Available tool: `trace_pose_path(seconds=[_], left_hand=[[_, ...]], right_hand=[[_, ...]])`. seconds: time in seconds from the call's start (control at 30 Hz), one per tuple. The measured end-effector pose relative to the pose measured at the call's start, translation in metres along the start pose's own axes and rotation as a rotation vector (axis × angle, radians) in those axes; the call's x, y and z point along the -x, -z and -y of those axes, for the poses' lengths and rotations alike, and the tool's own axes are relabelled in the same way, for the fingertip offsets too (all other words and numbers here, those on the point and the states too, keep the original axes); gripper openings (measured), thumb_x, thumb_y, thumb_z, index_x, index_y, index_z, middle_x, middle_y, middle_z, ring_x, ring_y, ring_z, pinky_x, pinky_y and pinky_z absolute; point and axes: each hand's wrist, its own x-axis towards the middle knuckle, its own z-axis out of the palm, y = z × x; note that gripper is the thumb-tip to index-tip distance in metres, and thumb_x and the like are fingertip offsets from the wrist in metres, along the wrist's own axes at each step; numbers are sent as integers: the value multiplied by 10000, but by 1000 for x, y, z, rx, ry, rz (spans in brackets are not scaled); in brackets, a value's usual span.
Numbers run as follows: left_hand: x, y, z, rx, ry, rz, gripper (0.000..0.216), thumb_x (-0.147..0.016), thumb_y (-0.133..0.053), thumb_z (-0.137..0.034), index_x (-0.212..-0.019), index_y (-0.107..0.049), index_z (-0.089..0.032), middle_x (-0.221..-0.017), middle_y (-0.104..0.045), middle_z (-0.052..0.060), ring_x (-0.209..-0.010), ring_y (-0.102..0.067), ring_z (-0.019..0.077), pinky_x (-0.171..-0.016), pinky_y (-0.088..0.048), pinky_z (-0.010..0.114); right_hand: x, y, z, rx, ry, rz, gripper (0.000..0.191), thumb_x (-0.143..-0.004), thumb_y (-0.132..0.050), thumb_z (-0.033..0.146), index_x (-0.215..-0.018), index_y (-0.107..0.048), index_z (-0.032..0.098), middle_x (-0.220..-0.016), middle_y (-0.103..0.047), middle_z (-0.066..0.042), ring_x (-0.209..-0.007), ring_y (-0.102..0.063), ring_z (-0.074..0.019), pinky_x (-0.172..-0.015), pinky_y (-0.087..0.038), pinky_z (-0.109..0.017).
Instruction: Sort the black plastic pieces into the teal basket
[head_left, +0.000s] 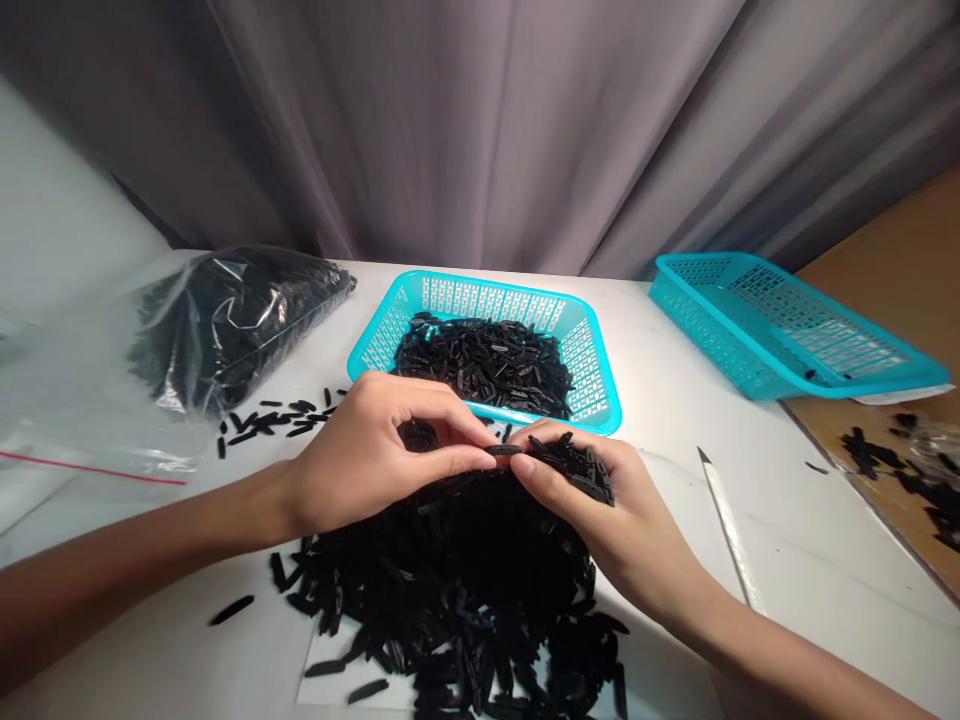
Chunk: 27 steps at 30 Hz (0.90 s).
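Note:
Between the thumb and finger of my left hand is one slim, elongated black piece. The thumb tip of my right hand meets the other end of that piece. A handful of similar black pieces rests in my right palm, held by the curled fingers. Both hands are closed, above a large heap of loose black pieces on the table. Just beyond them stands a turquoise basket part filled with the same pieces. What these pieces are I cannot tell.
A clear plastic bag full of black pieces lies at the left, with scattered pieces beside it. At the right are a second turquoise basket, a white pencil-like stick and more black pieces on a brown surface. A grey curtain hangs behind.

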Motion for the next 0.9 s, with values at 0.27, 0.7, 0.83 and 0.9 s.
trace_pose_path(seconds=[0.27,0.7,0.83,0.9], left_hand=[[1,1,-3,-20,-15,1,45,-802,-797,-206,-835,-770,-191,-795,-759,-23,-716,-683,83,-685,-520,169],[1,3,-9,-10,-47,-2,45,-798,-793,-158,-826,-767,-182,-778,-755,-23,-696,-679,77,-681,-522,162],[1,3,-10,-9,-24,2,39,-802,-792,-179,-832,-768,-186,-780,-756,-27,-702,-680,74,-684,-522,153],[2,3,-10,-8,-16,4,41,-803,-791,-182,-837,-770,-189,-779,-755,-28,-699,-679,74,-684,-523,153]], right_hand=[[0,1,3,4,28,-9,162,-887,-698,361,-838,-675,208,-878,-713,9,-860,-635,-158,-807,-477,-239],[0,4,8,16,41,17,165,-900,-677,357,-828,-679,209,-874,-726,-12,-848,-652,-183,-798,-497,-267],[1,3,9,8,39,21,165,-908,-668,349,-824,-671,206,-857,-713,0,-832,-636,-164,-775,-484,-242],[1,3,9,4,31,30,172,-911,-666,356,-829,-667,204,-861,-709,-1,-836,-630,-163,-778,-478,-241]])
